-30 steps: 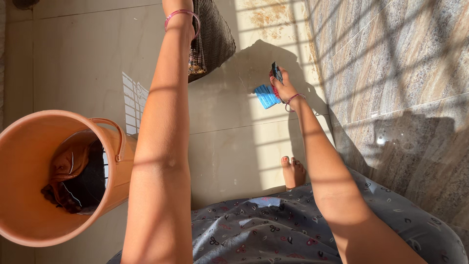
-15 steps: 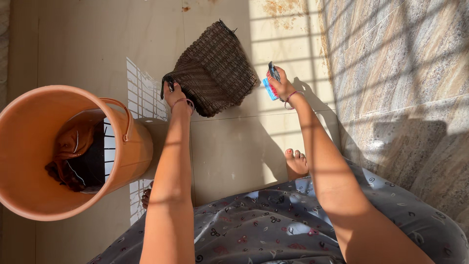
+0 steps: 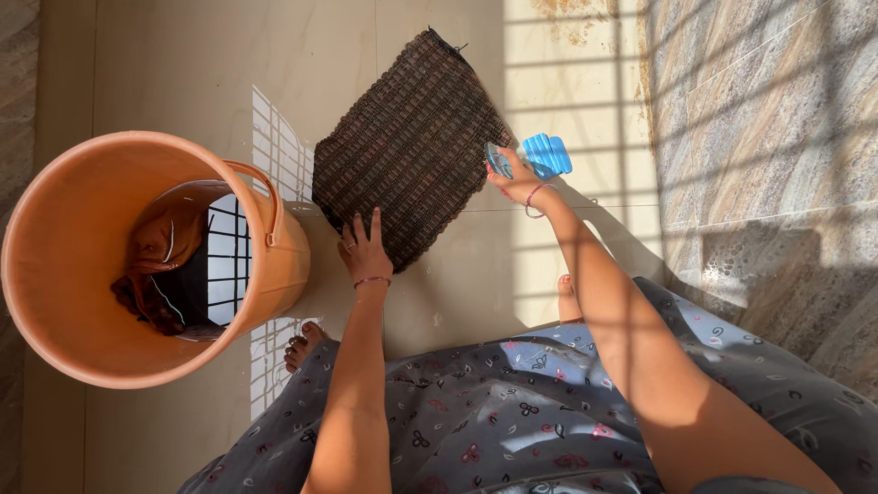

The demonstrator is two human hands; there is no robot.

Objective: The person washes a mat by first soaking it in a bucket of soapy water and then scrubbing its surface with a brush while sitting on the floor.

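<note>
While the person bends over the tiled floor (image 3: 430, 293), the left hand (image 3: 366, 247) lies flat with fingers spread on the near corner of the brown woven mat (image 3: 407, 146), which is spread on the floor. The right hand (image 3: 514, 178) is closed around a blue brush (image 3: 547, 154) at the mat's right edge. An orange bucket (image 3: 64, 302) with clothes stands to the left

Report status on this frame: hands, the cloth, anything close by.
Left hand flat on the brown woven cloth, which is spread on the floor. Right hand grips a blue brush at the cloth's edge. Orange bucket just left.
</note>
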